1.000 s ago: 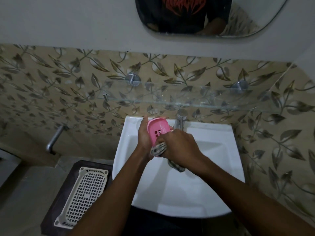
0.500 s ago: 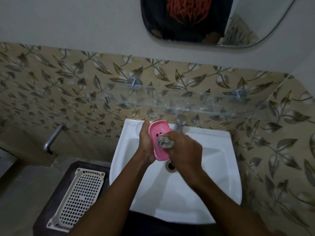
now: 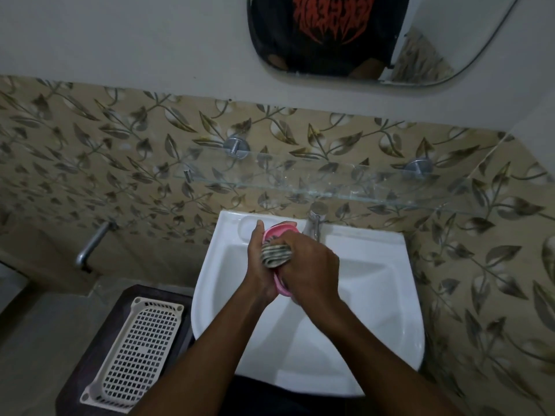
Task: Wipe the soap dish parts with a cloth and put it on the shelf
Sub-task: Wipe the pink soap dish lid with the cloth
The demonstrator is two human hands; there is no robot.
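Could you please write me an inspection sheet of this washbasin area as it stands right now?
Surface: white washbasin, bowl bare apart from the hands working over it.
Job's things: pink soap dish part held over the basin; folded cloth pressed against it; glass shelf above the tap holds nothing.
Clutter: white perforated tray on a dark stand left of the basin.
Hands: left hand grips the dish; right hand holds the cloth on it.
Cables: nothing seen.
Surroundings: tap at the basin's back, wall tap at left, leaf-patterned tiles, mirror above.
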